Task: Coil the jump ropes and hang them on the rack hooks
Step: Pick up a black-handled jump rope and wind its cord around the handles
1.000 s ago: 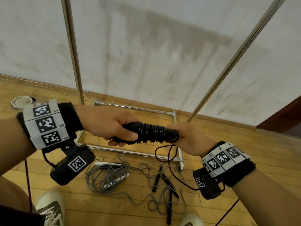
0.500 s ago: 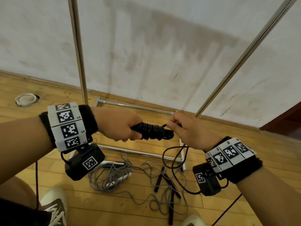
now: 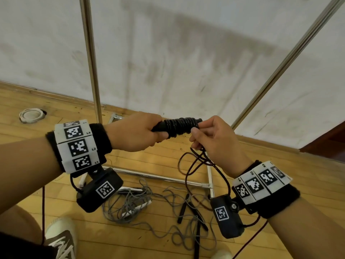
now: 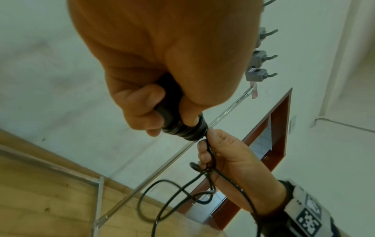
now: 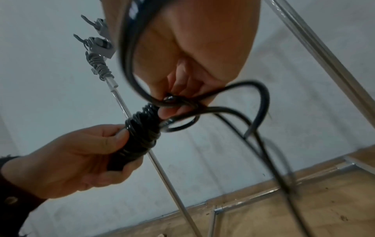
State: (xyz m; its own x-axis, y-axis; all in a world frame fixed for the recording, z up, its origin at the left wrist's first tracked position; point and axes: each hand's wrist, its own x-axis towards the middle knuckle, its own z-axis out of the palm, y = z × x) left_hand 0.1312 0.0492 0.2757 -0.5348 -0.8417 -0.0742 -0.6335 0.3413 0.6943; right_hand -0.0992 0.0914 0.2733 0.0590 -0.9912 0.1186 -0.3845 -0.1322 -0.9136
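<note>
The left hand (image 3: 134,131) is closed in a fist around the handles of the black jump rope (image 3: 179,126), and it holds them about level in front of the rack (image 3: 92,58). The cord is wound in tight turns around the handles, just beside the left thumb. The right hand (image 3: 216,141) has its fingers curled, and it pinches the loose cord (image 4: 209,154) right at the end of the winding. From this hand the rest of the cord hangs down in a few free loops toward the floor (image 3: 153,159). The left wrist view shows grey hooks (image 4: 261,57) high on the rack, well apart from the rope. On the floor, inside and near the metal base of the rack, a grey jump rope (image 3: 130,202) lies in a loose tangle, and beside it lie two black handles (image 3: 183,208) of another rope. A white ring (image 3: 30,114) lies on the floor near the wall, at the far left.
</note>
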